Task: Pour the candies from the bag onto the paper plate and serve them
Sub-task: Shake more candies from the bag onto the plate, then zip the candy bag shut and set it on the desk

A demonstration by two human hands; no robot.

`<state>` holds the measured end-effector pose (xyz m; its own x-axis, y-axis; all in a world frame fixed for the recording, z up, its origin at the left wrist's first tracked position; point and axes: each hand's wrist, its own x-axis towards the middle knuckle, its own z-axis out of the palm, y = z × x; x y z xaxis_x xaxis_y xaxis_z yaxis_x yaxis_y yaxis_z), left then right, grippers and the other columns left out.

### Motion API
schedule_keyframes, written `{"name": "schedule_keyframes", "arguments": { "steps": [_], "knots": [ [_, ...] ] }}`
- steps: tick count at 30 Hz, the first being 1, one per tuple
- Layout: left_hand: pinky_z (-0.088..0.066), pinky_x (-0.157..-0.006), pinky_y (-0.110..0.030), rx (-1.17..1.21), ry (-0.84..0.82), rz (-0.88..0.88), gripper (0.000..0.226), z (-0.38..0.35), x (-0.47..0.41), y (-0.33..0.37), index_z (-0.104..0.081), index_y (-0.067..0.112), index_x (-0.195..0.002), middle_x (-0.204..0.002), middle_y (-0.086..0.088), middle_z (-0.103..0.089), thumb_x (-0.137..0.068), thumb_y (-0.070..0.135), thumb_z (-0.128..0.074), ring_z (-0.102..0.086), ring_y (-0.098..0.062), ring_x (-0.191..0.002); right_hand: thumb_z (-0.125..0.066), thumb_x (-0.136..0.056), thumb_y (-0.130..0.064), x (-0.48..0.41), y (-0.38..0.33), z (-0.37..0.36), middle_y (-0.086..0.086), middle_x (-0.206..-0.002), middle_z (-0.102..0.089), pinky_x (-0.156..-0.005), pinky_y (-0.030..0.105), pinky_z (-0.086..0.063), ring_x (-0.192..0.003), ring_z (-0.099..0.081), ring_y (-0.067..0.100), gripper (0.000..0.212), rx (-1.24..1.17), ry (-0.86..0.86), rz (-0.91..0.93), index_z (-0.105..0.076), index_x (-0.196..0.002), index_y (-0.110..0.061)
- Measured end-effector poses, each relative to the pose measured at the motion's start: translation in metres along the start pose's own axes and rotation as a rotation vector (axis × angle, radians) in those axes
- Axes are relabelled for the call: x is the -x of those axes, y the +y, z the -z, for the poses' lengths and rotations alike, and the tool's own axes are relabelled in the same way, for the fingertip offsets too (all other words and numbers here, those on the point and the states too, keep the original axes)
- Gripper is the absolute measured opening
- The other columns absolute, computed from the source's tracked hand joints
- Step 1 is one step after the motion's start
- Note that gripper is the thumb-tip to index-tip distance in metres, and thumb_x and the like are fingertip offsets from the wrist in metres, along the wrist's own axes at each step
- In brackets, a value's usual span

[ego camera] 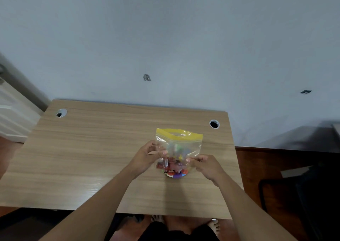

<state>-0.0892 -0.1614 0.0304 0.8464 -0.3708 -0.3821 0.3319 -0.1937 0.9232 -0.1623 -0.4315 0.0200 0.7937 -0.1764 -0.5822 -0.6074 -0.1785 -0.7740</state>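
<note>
- Wooden desk [92, 157] stands against a pale wall [165, 38].
- Bag [178, 145] upright above the desk, between both hands.
- Left hand [147, 157] pinches its left side; right hand [206, 165] its right.
- Candies [173, 167] fill its bottom.

A light wood-grain counter [92, 157] stands against a pale blue wall [165, 38]. Two round cable holes sit near its far edge, one at the left [61, 113], one at the right [214, 124]. A dark chair [303, 194] stands at the right on reddish-brown floor [257, 163].
</note>
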Motion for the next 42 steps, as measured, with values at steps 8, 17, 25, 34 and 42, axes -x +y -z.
{"name": "schedule_keyframes", "arguments": {
  "steps": [8,17,25,34,42],
  "knots": [
    [-0.057,-0.083,-0.024,0.015,0.117,-0.224,0.013,0.014,-0.013,0.03,-0.079,-0.003,-0.102,-0.093,-0.026,-0.075,-0.101,0.008,-0.071,-0.069,-0.009,-0.086,-0.094,-0.081,-0.047,0.001,-0.015,0.011,0.013,-0.097,-0.085,-0.083,0.034,-0.05,-0.085,-0.065,0.012,0.032,0.072,0.009,0.012,-0.09,-0.097,-0.019],
    [-0.06,-0.09,-0.041,-0.221,0.155,-0.282,0.007,0.015,-0.016,0.046,-0.078,0.007,-0.098,-0.101,-0.01,-0.074,-0.096,0.014,-0.079,-0.072,-0.021,-0.095,-0.095,-0.053,-0.078,-0.002,-0.086,0.017,-0.02,-0.153,-0.053,-0.114,0.031,-0.043,-0.139,-0.049,0.001,0.121,0.277,0.061,0.396,-0.049,-0.157,-0.038],
    [-0.056,-0.088,-0.02,-0.269,0.093,-0.361,0.018,0.012,-0.014,0.058,-0.079,0.008,-0.117,-0.112,-0.004,-0.075,-0.1,0.009,-0.074,-0.069,-0.009,-0.094,-0.083,-0.094,-0.035,-0.001,-0.128,-0.012,-0.005,-0.096,-0.082,-0.089,0.036,-0.058,-0.09,-0.073,0.012,0.016,0.56,-0.022,0.654,-0.083,-0.104,-0.021],
    [-0.056,-0.084,-0.028,-0.099,0.207,-0.35,0.004,0.014,-0.013,0.065,-0.077,0.007,-0.092,-0.091,-0.013,-0.079,-0.093,0.008,-0.081,-0.07,-0.011,-0.085,-0.078,-0.094,-0.048,0.001,-0.135,-0.027,-0.011,-0.092,-0.08,-0.078,0.024,-0.054,-0.088,-0.072,0.008,0.018,0.55,-0.028,0.679,-0.078,-0.099,-0.031],
    [-0.059,-0.081,-0.037,-0.207,0.353,-0.391,0.023,0.009,-0.009,0.067,-0.078,0.028,-0.077,-0.085,0.002,-0.08,-0.088,0.009,-0.083,-0.075,-0.019,-0.087,-0.078,-0.094,-0.05,-0.001,-0.142,-0.041,0.0,-0.079,-0.077,-0.074,0.046,-0.057,-0.077,-0.071,0.023,0.028,0.565,0.01,0.696,-0.077,-0.087,-0.023]
  ]
}}
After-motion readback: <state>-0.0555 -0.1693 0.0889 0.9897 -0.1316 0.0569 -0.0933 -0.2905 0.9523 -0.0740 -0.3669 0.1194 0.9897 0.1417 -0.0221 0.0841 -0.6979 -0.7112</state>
